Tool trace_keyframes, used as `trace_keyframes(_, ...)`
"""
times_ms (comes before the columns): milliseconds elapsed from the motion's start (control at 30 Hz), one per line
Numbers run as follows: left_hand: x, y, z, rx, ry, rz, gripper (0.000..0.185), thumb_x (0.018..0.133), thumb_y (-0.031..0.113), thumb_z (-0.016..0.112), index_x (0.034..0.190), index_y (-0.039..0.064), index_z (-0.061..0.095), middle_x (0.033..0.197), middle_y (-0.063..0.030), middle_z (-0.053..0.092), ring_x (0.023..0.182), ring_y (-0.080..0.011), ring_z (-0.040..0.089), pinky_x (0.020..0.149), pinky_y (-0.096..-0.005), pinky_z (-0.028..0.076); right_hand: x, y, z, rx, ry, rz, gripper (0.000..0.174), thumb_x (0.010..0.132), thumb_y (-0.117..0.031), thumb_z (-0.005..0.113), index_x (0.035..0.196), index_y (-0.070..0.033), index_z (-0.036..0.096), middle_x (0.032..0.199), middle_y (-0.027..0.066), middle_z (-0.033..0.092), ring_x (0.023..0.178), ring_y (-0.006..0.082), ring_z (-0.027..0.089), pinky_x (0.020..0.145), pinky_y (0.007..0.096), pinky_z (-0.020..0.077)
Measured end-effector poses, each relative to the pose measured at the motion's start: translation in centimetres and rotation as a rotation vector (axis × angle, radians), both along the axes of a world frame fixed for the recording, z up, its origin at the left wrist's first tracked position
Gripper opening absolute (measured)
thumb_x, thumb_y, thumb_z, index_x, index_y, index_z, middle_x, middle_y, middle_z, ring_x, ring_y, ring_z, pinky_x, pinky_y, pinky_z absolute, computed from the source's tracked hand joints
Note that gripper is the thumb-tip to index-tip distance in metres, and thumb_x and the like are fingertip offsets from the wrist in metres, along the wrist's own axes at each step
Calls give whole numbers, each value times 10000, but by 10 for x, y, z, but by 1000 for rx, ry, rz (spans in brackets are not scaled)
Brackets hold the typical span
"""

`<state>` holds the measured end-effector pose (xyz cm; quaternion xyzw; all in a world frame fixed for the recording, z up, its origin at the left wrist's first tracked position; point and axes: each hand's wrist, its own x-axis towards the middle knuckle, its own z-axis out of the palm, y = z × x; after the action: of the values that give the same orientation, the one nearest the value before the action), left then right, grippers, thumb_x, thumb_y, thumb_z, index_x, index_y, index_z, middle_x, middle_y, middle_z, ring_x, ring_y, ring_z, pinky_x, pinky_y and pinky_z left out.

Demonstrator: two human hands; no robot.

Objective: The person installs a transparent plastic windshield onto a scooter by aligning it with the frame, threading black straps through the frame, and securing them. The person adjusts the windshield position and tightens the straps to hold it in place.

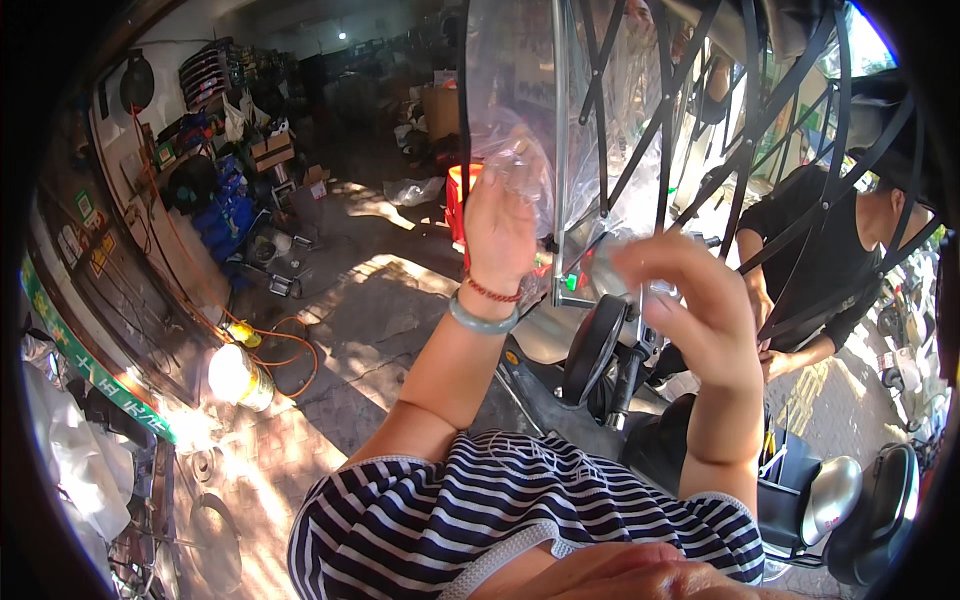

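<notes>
My left hand (501, 217) is raised with its fingers against a clear plastic sheet (510, 67), part of which bunches over the fingertips; whether it grips the sheet cannot be told. A metal tube (559, 150) runs down the sheet just to the right of that hand. My right hand (697, 300), blurred, is raised with its fingers curved and apart, and nothing shows in it. Before it, dark folding struts (652, 139) cross one another. Below the hands are a round black mirror (596, 349) and a handlebar grip (622, 386) of a scooter.
A person in black (817, 255) bends close by on the right, behind the struts. A white bucket (241, 379) and an orange hose (300, 364) lie at the left. A red container (456, 202) stands behind the sheet. Scooter seats (660, 442) are at the lower right.
</notes>
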<state>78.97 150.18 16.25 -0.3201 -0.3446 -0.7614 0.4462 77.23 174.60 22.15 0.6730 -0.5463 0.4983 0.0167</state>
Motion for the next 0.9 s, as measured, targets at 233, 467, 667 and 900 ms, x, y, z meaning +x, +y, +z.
trace_keyframes(233,-16,-10,61,-415,-448,538,477,803,128,665,1221,-41,510,947,-112,639,891,-226,614,778,-365,499,-17,-114,47,-178,481,-357,636,803,-222,682,1357,15,479,1304,225,509,1183,386,526,1021,409,412)
trace_keyframes(467,-11,8,100,-891,-81,1614,350,695,105,708,1027,14,641,1001,-160,652,974,-391,554,852,-467,446,-33,-152,90,-222,377,-605,805,724,-304,650,1403,62,419,1355,299,482,1266,404,497,1039,424,414)
trace_keyframes(667,13,13,99,-987,-134,1476,457,671,99,748,1104,41,614,1188,-185,563,1027,-399,530,909,-495,425,-45,-175,121,-315,619,-744,478,797,-216,619,1247,-65,563,1016,232,671,946,420,640,830,488,512)
trace_keyframes(900,50,-11,111,-749,24,2177,695,633,137,822,1231,42,481,1104,-184,531,1040,-315,524,891,-404,429,-52,-186,124,-495,826,-814,280,842,-201,624,1117,-148,631,941,119,708,838,341,682,687,446,542)
